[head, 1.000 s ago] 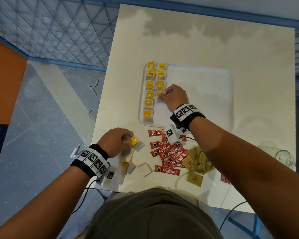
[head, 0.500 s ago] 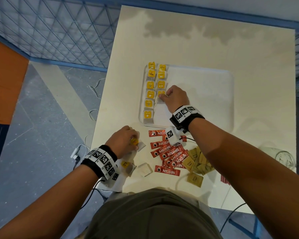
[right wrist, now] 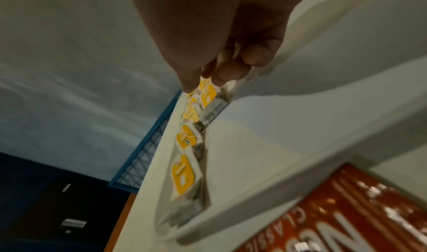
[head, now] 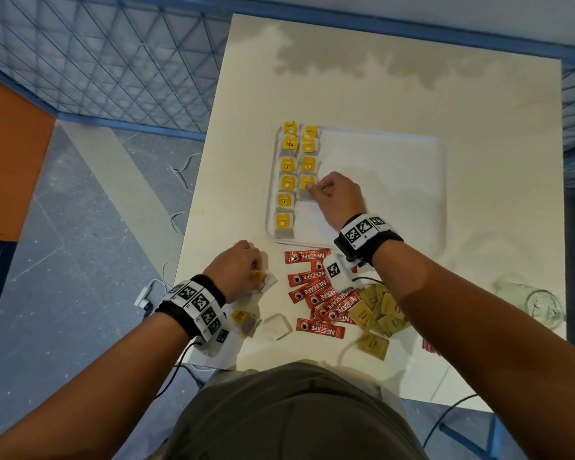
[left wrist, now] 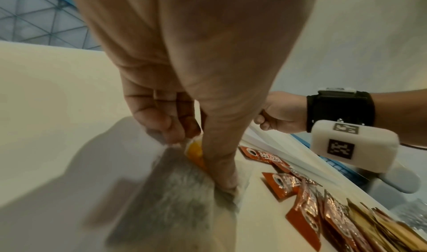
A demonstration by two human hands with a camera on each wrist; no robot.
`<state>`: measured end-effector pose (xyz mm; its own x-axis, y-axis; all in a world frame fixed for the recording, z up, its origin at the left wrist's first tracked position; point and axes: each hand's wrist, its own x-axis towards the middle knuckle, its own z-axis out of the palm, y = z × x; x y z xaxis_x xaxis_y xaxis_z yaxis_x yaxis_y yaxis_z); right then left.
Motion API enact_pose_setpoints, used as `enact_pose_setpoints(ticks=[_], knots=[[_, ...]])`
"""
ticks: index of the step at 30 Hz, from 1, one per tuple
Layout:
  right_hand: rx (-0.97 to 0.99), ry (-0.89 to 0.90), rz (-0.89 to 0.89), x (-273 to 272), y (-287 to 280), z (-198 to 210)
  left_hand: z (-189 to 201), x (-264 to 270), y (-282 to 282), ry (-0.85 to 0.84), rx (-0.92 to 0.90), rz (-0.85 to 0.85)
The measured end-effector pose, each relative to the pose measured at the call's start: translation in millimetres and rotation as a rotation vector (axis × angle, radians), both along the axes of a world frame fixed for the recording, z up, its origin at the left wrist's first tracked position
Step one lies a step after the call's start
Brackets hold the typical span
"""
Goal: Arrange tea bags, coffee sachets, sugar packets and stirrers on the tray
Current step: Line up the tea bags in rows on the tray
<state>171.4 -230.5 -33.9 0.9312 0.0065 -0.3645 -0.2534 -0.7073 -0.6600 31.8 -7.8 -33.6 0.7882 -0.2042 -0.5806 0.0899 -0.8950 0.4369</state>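
Paper sugar packets (head: 375,310): tan squares heaped at the near edge of the worktop (head: 412,104), one lying apart; judged light, flat and slightly stiff, best lifted by an edge.
Foil coffee sachets (head: 319,290): red sticks fanned just beside the sugar, overlapping; judged slick and springy, so a pinch across the narrow width should hold better than one at the tip.
Loose tea bags (head: 246,322): a few lie near the left wrist, together with a plain white square packet (head: 278,326) whose contents cannot be told.
Left hand (head: 234,275): near the worktop's front-left edge; thumb and fingers (left wrist: 161,121) pinch a tea bag in hand (left wrist: 175,188) at its yellow tag end, the gauze body trailing on the surface.
Handling of the tea bag: judged very light, limp and easily torn; the stiff tag or the folded top seam is the sound place to grip, not the filled pouch.
Glass jar (head: 531,302): lies at the right edge, well apart from the hands.
Right hand (head: 337,197): over the tray (head: 395,194); fingertips curl onto the nearest bag of the second column (head: 306,187), apparently seating it.
Tea bag rows (head: 286,184): two columns along the tray's left side, tags up, touching or nearly so; the rest of the tray is bare.
Stirrers: none identifiable.
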Motion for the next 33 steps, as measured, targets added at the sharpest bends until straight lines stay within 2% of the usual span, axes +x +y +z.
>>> enact_pose_setpoints(ticks=[5, 11, 17, 24, 29, 33], knots=[[0.113, 0.043, 0.171, -37, -3, 20, 4, 2, 3, 0.022, -0.008, -0.011], [0.175, 0.149, 0.442, -87, 4, 15, 8, 4, 10, 0.069, -0.261, 0.136], [0.157, 0.093, 0.65, -115, 18, 7, 15, 6, 14, 0.101, -0.49, 0.227], [0.175, 0.019, 0.607, -109, 24, 10, 23, 5, 19, 0.091, -0.593, 0.341], [0.218, 0.001, 0.503, -91, 20, 24, 19, -4, 26, 0.049, -0.461, 0.297], [0.249, -0.014, 0.371, -69, 13, 29, 10, -15, 33, 0.019, -0.258, 0.213]])
